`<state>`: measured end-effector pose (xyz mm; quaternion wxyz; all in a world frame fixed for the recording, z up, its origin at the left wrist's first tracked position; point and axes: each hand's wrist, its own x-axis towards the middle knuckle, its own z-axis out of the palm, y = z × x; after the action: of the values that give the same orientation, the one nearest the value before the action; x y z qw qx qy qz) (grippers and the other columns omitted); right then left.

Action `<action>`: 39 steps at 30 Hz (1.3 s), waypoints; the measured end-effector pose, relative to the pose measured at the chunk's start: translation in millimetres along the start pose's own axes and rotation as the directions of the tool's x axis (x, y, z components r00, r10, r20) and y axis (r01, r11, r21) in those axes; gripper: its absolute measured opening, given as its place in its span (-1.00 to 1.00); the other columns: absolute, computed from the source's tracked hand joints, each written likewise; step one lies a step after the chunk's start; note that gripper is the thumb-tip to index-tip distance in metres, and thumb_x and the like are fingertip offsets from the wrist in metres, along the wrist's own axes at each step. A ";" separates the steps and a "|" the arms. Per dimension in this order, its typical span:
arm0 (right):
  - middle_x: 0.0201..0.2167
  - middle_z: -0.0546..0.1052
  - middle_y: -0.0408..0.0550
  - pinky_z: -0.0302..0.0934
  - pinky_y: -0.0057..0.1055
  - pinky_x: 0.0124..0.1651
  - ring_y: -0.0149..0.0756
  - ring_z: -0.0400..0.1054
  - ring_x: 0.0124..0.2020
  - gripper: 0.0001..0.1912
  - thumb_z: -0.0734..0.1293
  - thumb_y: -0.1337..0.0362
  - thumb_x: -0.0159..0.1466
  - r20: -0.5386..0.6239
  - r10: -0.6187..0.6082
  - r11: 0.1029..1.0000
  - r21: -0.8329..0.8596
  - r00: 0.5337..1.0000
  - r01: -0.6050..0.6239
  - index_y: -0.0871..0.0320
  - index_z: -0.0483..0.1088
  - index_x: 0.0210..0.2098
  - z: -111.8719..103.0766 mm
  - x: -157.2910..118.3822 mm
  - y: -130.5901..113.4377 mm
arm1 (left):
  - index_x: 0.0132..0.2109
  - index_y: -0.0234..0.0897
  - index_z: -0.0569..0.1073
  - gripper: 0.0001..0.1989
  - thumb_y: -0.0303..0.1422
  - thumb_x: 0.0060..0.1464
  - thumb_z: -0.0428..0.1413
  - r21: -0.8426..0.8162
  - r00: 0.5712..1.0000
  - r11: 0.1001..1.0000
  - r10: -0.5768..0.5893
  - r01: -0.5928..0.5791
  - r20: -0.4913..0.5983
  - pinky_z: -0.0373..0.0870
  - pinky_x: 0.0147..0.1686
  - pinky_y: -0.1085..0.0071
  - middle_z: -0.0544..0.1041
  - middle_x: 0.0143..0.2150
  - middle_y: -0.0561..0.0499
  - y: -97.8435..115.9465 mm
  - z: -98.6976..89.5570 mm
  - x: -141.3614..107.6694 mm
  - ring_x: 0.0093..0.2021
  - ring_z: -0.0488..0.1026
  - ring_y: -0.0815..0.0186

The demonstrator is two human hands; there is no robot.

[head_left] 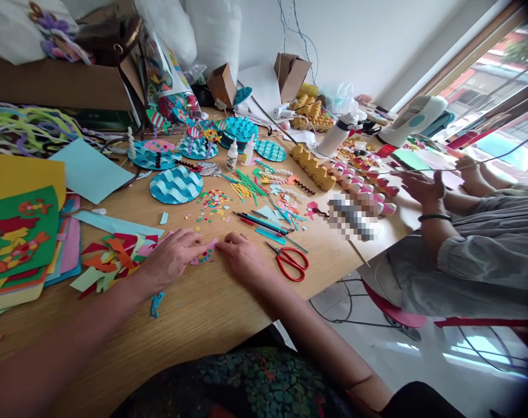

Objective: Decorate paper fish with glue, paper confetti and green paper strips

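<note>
A small pink paper fish with coloured dots (pixel 202 257) lies on the wooden table between my hands. My left hand (pixel 170 258) reaches in from the left, its fingertips gripping the fish along its upper side. At the tail end, my right hand (pixel 245 258) has its thumb and forefinger closed, pinching the edge. Part of the fish is hidden under the fingers. Left of my left hand is a heap of coloured paper scraps (pixel 116 255), with a twisted blue paper scrap (pixel 156 304) nearer to me. Red-handled scissors (pixel 292 264) rest to the right of my right hand.
Pencils (pixel 260 223), paper dots (pixel 215 200) and two glue bottles (pixel 231 155) lie or stand beyond my hands. A blue wavy paper disc (pixel 176 186) sits behind. Paper sheets (pixel 24 232) are stacked at left. At right, another person's hands (pixel 425 188) are near egg-carton strips (pixel 311 167).
</note>
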<state>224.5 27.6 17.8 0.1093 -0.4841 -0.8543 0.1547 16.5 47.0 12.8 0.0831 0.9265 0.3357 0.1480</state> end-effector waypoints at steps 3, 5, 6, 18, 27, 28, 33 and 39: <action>-0.22 0.38 -0.02 0.09 -0.43 -0.11 -0.31 0.22 -0.18 -0.68 0.11 0.40 0.27 0.004 0.015 1.000 -0.008 1.000 -0.015 0.07 0.39 -0.09 3.0 -0.1 1.4 | 0.06 -0.11 0.35 -0.53 -0.59 0.06 -0.12 0.019 1.000 1.000 -0.001 0.001 0.006 0.26 -0.09 0.24 0.39 -0.14 -0.07 0.1 2.4 2.3 -0.06 0.26 0.19; -0.21 0.38 -0.03 0.09 -0.43 -0.11 -0.32 0.21 -0.16 -0.68 0.11 0.39 0.27 0.003 0.015 1.000 -0.007 1.000 -0.015 0.06 0.39 -0.08 3.8 -0.3 2.2 | 0.06 -0.12 0.36 -0.55 -0.58 0.06 -0.10 0.031 1.000 1.000 0.001 -0.001 0.008 0.27 -0.10 0.25 0.40 -0.15 -0.07 2.7 2.6 4.0 -0.08 0.26 0.20; -0.21 0.38 -0.03 0.09 -0.43 -0.11 -0.32 0.21 -0.16 -0.68 0.11 0.40 0.27 0.002 0.013 1.000 -0.004 1.000 -0.013 0.05 0.38 -0.07 4.0 -0.4 2.5 | 0.05 -0.14 0.37 -0.56 -0.58 0.06 -0.10 0.038 1.000 0.999 0.005 -0.005 0.004 0.27 -0.10 0.25 0.41 -0.15 -0.07 4.2 2.3 4.8 -0.08 0.27 0.20; -0.22 0.37 -0.02 0.08 -0.44 -0.15 -0.31 0.19 -0.20 -0.70 0.12 0.39 0.27 -0.027 -0.005 1.000 -0.004 1.000 0.005 0.10 0.40 -0.11 6.4 -0.9 4.5 | -0.18 -0.21 0.49 -0.64 -0.61 0.03 -0.11 0.061 0.999 0.998 0.007 -0.004 -0.040 0.31 -0.11 0.26 0.45 -0.20 -0.07 11.3 1.4 7.2 -0.12 0.31 0.21; -0.22 0.38 -0.02 0.09 -0.45 -0.15 -0.32 0.20 -0.20 -0.69 0.12 0.40 0.27 -0.050 -0.012 1.000 0.007 0.999 0.013 0.10 0.39 -0.08 7.3 -1.3 4.7 | -0.06 -0.18 0.45 -0.57 -0.62 0.04 -0.15 -0.098 0.991 0.995 -0.036 0.023 -0.126 0.29 -0.18 0.31 0.43 -0.21 -0.04 0.4 8.1 3.6 -0.15 0.31 0.26; -0.22 0.38 -0.02 0.09 -0.45 -0.15 -0.33 0.20 -0.20 -0.69 0.12 0.40 0.27 -0.049 -0.010 1.000 0.008 0.999 0.010 0.10 0.39 -0.08 7.5 -1.2 4.8 | -0.08 -0.18 0.46 -0.58 -0.62 0.04 -0.15 -0.107 0.991 0.994 -0.038 0.024 -0.130 0.28 -0.18 0.31 0.43 -0.21 -0.04 -0.5 8.3 3.1 -0.15 0.31 0.26; -0.23 0.38 -0.02 0.09 -0.45 -0.15 -0.33 0.21 -0.21 -0.70 0.13 0.41 0.26 -0.057 -0.024 1.000 0.001 0.998 0.024 0.10 0.39 -0.09 8.9 -1.0 5.9 | -0.25 -0.25 0.50 -0.62 -0.63 0.00 -0.16 -0.084 0.992 0.996 -0.037 0.027 -0.117 0.29 -0.17 0.30 0.43 -0.23 -0.06 4.3 7.2 3.6 -0.15 0.30 0.25; -0.24 0.40 -0.03 0.11 -0.45 -0.15 -0.32 0.23 -0.22 -0.70 0.13 0.40 0.26 -0.080 -0.032 0.999 -0.023 0.996 0.030 0.11 0.40 -0.10 8.6 -1.6 4.7 | -0.21 -0.25 0.49 -0.63 -0.62 -0.02 -0.13 -0.113 0.993 0.992 -0.059 0.047 -0.103 0.31 -0.16 0.31 0.43 -0.23 -0.06 7.8 10.6 5.4 -0.14 0.31 0.24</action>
<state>226.2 27.1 8.0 0.1406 -0.4777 -0.8583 0.1242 28.6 43.9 6.0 0.1202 0.9021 0.3554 0.2130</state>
